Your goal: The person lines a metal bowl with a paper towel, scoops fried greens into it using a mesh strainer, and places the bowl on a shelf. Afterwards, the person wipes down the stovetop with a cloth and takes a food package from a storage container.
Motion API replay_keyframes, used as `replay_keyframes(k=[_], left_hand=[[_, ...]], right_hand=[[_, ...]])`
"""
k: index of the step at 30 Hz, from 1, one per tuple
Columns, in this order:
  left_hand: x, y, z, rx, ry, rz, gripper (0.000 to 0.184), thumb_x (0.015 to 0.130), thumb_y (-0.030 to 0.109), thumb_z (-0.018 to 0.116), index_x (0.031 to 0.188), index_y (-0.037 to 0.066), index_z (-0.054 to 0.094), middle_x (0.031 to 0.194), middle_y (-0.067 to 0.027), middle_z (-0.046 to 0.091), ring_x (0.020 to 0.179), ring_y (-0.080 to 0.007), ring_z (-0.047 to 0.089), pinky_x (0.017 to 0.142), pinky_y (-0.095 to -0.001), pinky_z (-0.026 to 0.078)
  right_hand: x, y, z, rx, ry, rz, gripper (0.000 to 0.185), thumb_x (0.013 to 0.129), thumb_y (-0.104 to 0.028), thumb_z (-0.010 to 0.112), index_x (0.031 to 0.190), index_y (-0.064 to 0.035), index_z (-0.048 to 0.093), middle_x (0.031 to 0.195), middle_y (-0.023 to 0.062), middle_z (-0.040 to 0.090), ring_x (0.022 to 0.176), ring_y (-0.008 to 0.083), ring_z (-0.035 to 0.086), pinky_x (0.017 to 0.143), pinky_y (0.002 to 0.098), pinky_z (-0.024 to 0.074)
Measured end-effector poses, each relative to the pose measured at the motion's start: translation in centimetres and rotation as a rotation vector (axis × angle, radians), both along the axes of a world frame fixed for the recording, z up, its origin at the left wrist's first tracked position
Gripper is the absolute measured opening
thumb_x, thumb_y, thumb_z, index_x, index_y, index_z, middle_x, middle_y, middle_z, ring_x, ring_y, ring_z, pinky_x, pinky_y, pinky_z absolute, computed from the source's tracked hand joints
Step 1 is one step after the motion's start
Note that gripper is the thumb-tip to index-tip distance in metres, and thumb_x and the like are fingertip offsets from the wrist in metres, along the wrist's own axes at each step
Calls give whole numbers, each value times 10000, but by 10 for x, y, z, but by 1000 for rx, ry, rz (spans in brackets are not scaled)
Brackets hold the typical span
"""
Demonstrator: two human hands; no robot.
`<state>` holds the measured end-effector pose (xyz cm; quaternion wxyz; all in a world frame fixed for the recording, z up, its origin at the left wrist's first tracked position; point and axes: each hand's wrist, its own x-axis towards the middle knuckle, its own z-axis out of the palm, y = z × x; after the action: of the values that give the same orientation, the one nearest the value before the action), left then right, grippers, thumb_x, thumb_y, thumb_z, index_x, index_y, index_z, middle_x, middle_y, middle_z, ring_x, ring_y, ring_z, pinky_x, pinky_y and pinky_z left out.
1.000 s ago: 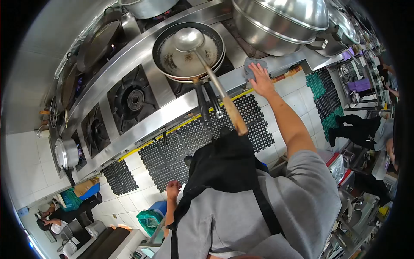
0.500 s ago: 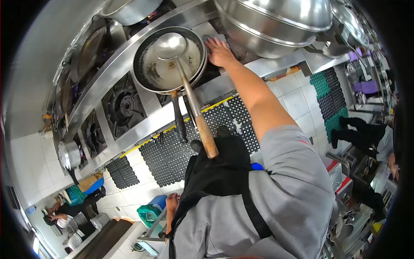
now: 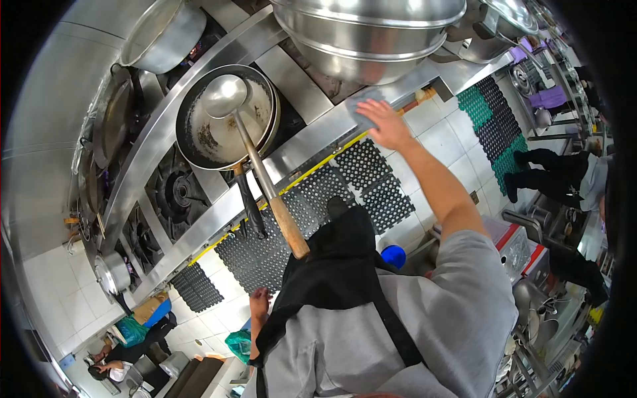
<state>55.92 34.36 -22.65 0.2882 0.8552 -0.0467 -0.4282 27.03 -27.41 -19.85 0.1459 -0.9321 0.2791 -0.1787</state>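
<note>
Flat grey cloth (image 3: 353, 111) is pressed under extended right fingers (image 3: 377, 114); left fingers (image 3: 259, 296) cannot be assessed. Round-bowled silver metal ladle (image 3: 257, 162) may be dislodged if bumped.

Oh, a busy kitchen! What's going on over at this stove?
A person in a black apron has their right hand flat on a gray cloth, against the stove's steel front edge. Their left hand hangs low by their side, away from the stove. A ladle rests in a frying pan on the stove, its wooden handle jutting past the front edge. A big steel pot stands just beyond the cloth.
</note>
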Motion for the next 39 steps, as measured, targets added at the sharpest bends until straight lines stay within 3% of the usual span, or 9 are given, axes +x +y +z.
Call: replay_keyframes(k=[5,13,22,24,27,32,34,36,39], left_hand=[[6,-38,39,-90,-3,-61,156,912,171,560,927,19,593,765,-46,616,655,-126,586,579,-251,486],[11,73,-50,-77,-2,-94,213,891,196,585,919,-12,620,769,-60,646,693,-171,617,618,-285,484],[58,111,-108,-88,-4,-117,215,877,193,602,874,-18,640,757,-77,659,688,-146,595,625,-282,468],[78,91,-83,-138,98,15,206,881,199,598,858,-4,627,728,-66,642,650,-137,586,584,-271,463],[104,64,-42,-223,243,245,198,888,207,591,835,17,606,685,-49,616,594,-124,574,522,-256,455],[178,111,-85,-110,179,128,204,889,205,581,847,6,600,677,-59,616,558,-129,573,481,-247,459],[192,134,-86,-154,136,184,208,885,205,583,849,1,600,676,-64,619,556,-133,575,489,-251,468],[202,158,-84,-197,97,208,211,881,204,584,850,-4,601,676,-69,622,555,-138,577,497,-255,477],[208,197,-96,-167,84,337,195,855,192,587,819,1,601,644,-61,597,552,-144,568,493,-259,475]], right_hand=[[-67,-51,-12,-68,20,-184,523,766,-146,519,1286,-133,468,1388,35,426,1313,242,350,1106,449,233],[-20,-21,-25,-238,65,-643,547,783,-176,547,1297,-24,435,1319,170,466,1236,359,406,1021,499,308],[157,202,-37,-139,-87,-34,593,713,-196,594,1269,-30,469,1362,145,413,1295,345,337,1048,524,261],[187,248,-6,269,-160,-57,560,741,-203,568,1270,-38,488,1367,126,425,1313,325,327,1060,509,249],[250,302,-39,136,-203,147,547,757,-132,568,1285,-28,468,1423,88,372,1372,278,233,1111,454,201],[322,352,-7,491,-49,333,499,821,-187,506,1301,-57,466,1407,137,390,1360,262,270,1110,427,206],[357,368,-30,1309,-272,208,408,825,-204,500,1180,-16,570,1131,123,619,1059,252,570,931,362,428],[371,374,21,1856,-433,15,290,788,-153,528,1005,11,628,955,112,653,897,207,612,808,331,477],[390,371,71,1896,-594,-161,164,784,-162,549,863,-31,609,867,67,634,805,187,600,778,323,473]])
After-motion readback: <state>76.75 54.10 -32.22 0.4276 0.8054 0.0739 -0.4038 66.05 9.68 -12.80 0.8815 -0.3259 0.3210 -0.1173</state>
